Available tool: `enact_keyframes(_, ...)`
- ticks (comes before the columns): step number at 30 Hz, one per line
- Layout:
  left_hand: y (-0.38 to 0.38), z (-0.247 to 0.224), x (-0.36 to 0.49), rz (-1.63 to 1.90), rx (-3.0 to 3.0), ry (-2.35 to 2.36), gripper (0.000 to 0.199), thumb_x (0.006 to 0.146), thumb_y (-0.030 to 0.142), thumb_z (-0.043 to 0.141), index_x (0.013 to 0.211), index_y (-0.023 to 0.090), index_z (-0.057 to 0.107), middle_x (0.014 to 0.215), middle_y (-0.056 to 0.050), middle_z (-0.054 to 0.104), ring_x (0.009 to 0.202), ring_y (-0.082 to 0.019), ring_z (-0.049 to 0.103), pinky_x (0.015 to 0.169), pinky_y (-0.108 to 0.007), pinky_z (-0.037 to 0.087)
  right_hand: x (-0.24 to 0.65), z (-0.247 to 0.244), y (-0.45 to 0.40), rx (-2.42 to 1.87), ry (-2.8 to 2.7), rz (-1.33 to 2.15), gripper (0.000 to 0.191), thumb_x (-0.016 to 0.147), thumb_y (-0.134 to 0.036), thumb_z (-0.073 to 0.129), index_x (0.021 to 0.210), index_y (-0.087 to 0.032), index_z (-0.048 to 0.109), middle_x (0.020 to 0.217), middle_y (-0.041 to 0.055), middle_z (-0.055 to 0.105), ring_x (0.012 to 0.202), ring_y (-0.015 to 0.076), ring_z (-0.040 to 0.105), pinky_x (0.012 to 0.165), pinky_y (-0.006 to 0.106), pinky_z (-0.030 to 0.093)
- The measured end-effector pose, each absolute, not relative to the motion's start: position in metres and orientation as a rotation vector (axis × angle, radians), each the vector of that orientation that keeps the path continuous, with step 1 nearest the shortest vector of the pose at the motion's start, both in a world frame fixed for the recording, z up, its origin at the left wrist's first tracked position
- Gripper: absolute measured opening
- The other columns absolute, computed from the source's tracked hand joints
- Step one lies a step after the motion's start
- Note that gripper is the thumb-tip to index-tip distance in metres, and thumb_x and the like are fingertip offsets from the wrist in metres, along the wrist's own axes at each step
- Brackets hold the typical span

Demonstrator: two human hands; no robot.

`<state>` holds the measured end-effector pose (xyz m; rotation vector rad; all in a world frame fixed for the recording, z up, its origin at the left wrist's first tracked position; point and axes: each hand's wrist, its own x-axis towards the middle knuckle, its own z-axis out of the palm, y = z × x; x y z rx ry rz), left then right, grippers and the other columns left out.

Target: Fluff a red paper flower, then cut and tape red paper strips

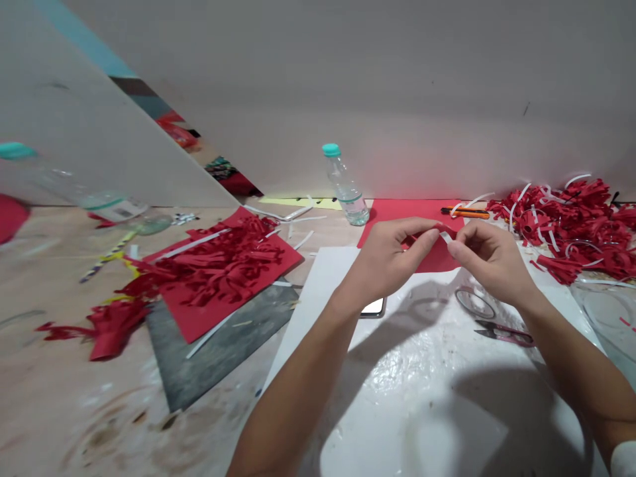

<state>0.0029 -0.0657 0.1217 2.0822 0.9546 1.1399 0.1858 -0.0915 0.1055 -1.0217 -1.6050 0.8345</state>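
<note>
My left hand [395, 258] and my right hand [491, 257] meet above the white board, with thumbs and fingers pinched together. Between the fingertips runs a short white strip [446, 236], with a bit of red paper against it. My fingers cover most of this small piece. Behind the hands lies a red paper sheet [385, 213]. Under the right hand, a roll of clear tape [476, 303] and a pair of scissors [504, 333] rest on the white board [397, 411]. A phone [373, 308] shows partly beneath my left wrist.
A clear bottle [350, 192] with a green cap stands by the wall. Fringed red paper pieces [561, 225] are heaped at right. More fringed paper [218, 265] covers a red sheet at left, on a grey board [199, 371]. Orange pencils [467, 212] lie behind the right hand.
</note>
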Motion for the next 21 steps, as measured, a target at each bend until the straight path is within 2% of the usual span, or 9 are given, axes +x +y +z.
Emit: enact_keyframes(21, -0.078, 0.128, 0.006, 1.135, 2.25, 0.946, 0.027, 0.093, 0.021, 0.05, 0.092, 0.017, 0.076, 0.086, -0.003, 0.075, 0.074, -0.013, 0.064, 0.07, -0.023, 0.047, 0.187, 0.109, -0.094, -1.045, -1.605, 0.789, 0.025, 0.088, -0.033, 0.066, 0.07, -0.02, 0.054, 0.065, -0.0027, 0.053, 0.06, 0.0096, 0.046, 0.055, 0.024, 0.037)
